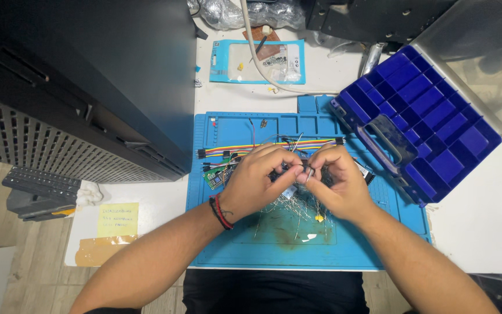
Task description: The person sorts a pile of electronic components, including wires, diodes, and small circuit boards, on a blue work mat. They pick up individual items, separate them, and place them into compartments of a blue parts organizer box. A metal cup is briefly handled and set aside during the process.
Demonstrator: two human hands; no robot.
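Hidden: my knuckles are covering most of what I am pinching, so I cannot tell what kind of part it is; only a thin metal lead (307, 172) is showing between my fingertips.
Hard to make out: the heap of loose wire-legged components (289, 204) under my hands is blurring into a tangle, and a small yellow piece (319, 218) is lying at its edge.
Cut off: the dark cabinet (88, 81) is running out of the frame at the left, and the blue compartment box (425, 110) is partly lost under its clear lid at the top right.
Left hand (258, 181): I am reaching in from the lower left, wrist with a red and black cord band (221, 212) angled up, fingers curled inward.
Right hand (335, 183): I am coming in from the lower right, mirroring it, knuckles up.
Fingers: both sets are closing together, thumb against forefinger, clamping on the thin metal lead just above the blue work mat (245, 244).
Behind my hands: a rainbow ribbon of jumper wires (245, 150) is lying across the blue work mat, beside a small green circuit board (215, 177).
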